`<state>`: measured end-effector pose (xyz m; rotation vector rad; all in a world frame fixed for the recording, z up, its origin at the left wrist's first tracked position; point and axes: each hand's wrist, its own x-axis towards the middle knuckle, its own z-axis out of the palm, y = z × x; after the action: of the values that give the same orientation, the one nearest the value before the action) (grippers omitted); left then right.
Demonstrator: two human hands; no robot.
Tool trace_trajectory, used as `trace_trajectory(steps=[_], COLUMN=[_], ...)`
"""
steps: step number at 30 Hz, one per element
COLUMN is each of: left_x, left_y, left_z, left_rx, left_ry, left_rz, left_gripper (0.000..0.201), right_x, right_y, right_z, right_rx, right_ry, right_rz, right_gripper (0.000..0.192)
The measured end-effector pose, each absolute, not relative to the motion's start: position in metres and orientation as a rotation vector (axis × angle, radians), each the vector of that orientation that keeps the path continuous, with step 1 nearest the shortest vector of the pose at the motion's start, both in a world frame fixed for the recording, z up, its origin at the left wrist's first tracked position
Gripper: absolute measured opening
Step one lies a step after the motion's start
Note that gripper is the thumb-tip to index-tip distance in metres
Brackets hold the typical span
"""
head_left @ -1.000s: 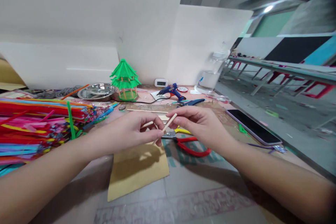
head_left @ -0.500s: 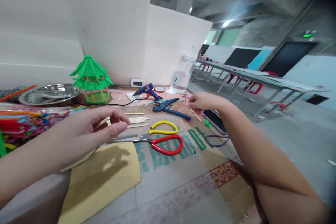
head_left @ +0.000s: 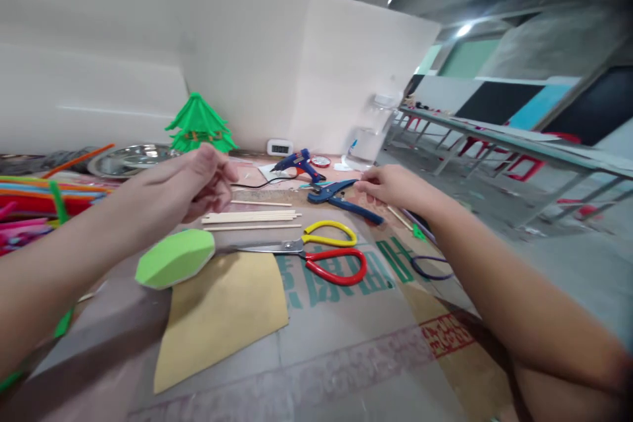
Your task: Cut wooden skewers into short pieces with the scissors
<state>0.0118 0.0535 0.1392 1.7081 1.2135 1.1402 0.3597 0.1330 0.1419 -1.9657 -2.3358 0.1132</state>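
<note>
My left hand is raised over the left end of the thin wooden sticks, its fingers curled in and thumb on top; what they pinch, if anything, is hidden. Below it lies a light green eight-sided piece, overlapping a tan sheet. My right hand is bent down beside the blue plier-like cutter, fingertips drawn together and their contents unseen. A single stick lies under that hand, next to a small green scrap. Scissors with yellow and red handles lie between the hands.
At the back stand a green-roofed model pavilion, a metal tray, a digital timer, a blue glue gun and a clear plastic jar. Bundled coloured pipe cleaners lie at left. A purple loop is at right.
My left hand has lifted from beside the scissors and its fingers have closed, uncovering the green eight-sided piece and more sticks. My right hand has shifted slightly toward the blue cutter. The view has turned left.
</note>
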Motion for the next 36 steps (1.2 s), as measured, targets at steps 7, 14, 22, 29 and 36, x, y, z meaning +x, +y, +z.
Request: trace_trajectory(steps=[7, 14, 22, 29, 36], left_x=[0.01, 0.008, 0.013, 0.011, 0.014], left_y=[0.058, 0.063, 0.054, 0.053, 0.059], left_z=[0.147, 0.14, 0.144, 0.147, 0.135], left_rx=[1.702, 1.628, 1.506, 1.519, 1.486], left_ry=[1.126, 0.947, 0.821, 0.88, 0.925], left_rz=[1.199, 1.04, 0.978, 0.966, 0.946], left_gripper=[0.03, 0.009, 0.016, 0.016, 0.016], right_x=[0.3, 0.283, 0.282, 0.281, 0.285], right_y=[0.101, 0.099, 0.104, 0.102, 0.097], right_z=[0.109, 0.056, 0.052, 0.055, 0.06], right_rx=[-1.504, -1.004, -0.976, -0.978, -0.798], right_ry=[-2.551, -2.605, -2.606, -2.635, -2.496], right_rz=[-0.166, -0.161, -0.098, -0.1, -0.247], right_gripper=[0.025, 0.025, 0.022, 0.025, 0.028])
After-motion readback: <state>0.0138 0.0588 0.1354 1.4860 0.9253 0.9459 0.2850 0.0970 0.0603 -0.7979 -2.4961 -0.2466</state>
